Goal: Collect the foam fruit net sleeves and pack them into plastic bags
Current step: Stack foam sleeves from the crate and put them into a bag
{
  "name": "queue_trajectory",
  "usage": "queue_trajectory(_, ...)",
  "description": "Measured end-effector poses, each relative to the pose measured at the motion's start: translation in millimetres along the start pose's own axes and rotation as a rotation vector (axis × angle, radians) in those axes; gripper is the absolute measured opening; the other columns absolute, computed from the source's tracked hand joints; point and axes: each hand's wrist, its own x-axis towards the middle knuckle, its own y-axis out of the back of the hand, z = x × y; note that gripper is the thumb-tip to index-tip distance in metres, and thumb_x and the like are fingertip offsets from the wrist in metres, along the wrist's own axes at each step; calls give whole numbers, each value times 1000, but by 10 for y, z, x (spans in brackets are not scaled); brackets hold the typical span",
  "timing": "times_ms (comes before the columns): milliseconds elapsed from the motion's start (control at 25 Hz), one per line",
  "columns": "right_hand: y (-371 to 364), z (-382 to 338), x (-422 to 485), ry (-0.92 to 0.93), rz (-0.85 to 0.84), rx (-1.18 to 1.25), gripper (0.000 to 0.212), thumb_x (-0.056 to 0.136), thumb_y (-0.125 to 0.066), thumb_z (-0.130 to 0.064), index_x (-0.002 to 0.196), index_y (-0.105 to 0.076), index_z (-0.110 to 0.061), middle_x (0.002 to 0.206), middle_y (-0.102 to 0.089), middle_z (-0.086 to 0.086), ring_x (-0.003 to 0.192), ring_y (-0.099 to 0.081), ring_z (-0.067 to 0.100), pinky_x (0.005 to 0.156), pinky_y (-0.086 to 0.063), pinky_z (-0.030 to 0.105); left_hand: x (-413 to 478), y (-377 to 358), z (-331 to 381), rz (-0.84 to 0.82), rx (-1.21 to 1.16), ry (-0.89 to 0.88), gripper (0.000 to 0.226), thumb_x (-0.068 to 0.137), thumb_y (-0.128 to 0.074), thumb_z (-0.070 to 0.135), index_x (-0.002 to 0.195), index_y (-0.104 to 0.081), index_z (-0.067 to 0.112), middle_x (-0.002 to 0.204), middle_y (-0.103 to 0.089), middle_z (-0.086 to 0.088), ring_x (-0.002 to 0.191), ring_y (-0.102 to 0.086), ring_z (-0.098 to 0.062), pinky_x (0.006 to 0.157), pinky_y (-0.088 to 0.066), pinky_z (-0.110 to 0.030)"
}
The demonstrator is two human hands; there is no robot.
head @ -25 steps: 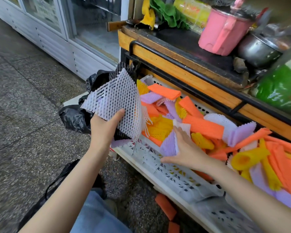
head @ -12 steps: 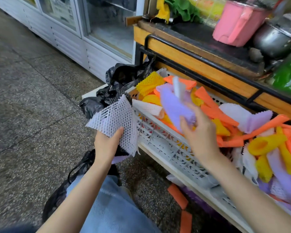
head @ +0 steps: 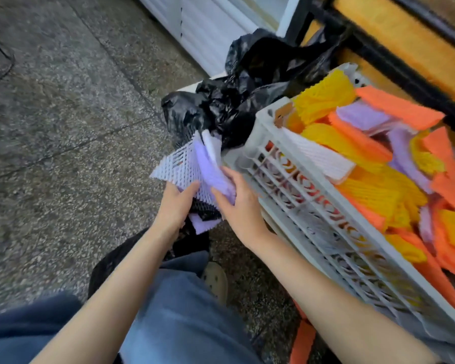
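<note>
Fingers (head: 191,187) of the left hand (head: 175,206) and right hand (head: 241,203) grip purple foam sleeves (head: 208,166) beside the crate (head: 263,120); lower edge hidden.

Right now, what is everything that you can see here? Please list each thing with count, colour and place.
crate: one, grey-white, right of the hands
crate sleeves: many, orange, yellow, purple and white, piled in the crate
held sleeves: a few, purple and white, between the hands, outside the crate
floor sleeves: at least one, orange, on the floor under the crate's near edge
bags: count unclear, black, crumpled at the crate's far left corner
cabinet: one, white, top centre
counter: one, wooden with black rail, behind the crate
shoe: one, beige, below the hands
jeans: blue, bottom
left hand: grips the held sleeves
right hand: holds the purple one
</note>
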Motion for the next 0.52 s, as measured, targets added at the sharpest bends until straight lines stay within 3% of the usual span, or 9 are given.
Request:
queue_trajectory(40,-92,41,120,-14,-18,-12,43,89,-61,-12,130,-49,-11,122,-56,-1,110,-49,3,89,-39,12,152,94,-33,-3,-29,22,6,91,-55,8,96,-58,10,97,-64,-8,90,-61,-20,81,-47,-34)
queue_trajectory(120,-256,88,281,-26,-104,-11,49,88,-65,-16,133,-47,-14,128,-53,-4,115,-47,3,94,-40,18,374,260,-48,-65,-64,70,38,85,-63,28,113,-56,4,109,-66,-8,99,-65,-21,83,-50,-30)
queue_trajectory(240,-528,167,367,4,-322,0,66,83,-70,-22,140,-38,-14,143,-39,-3,130,-33,0,108,-31,21,523,453,-125,-126,24,86,65,75,-70,46,119,-57,-1,101,-71,-4,90,-68,-13,78,-52,-21)
queue_trajectory(360,-715,363,302,77,-401,0,62,85,-67,-22,138,-40,-6,145,-37,4,135,-32,8,112,-30,30,613,626,-303,62,153,115,45,76,-77,28,112,-62,5,104,-69,-7,88,-67,-13,80,-54,-24)
queue_trajectory(440,-768,530,223,99,-392,13,51,89,-59,-24,135,-45,-7,140,-40,0,133,-37,11,112,-32,34,659,725,-466,86,250,91,52,68,-78,31,113,-63,9,108,-68,-6,97,-66,-17,91,-52,-37)
queue_trajectory(520,-744,710,129,100,-355,-10,43,92,-51,-21,132,-48,-8,133,-43,-4,130,-40,10,111,-33,30,653,743,-637,49,376,69,62,62,-73,41,116,-61,13,113,-66,-3,105,-63,-18,96,-48,-39)
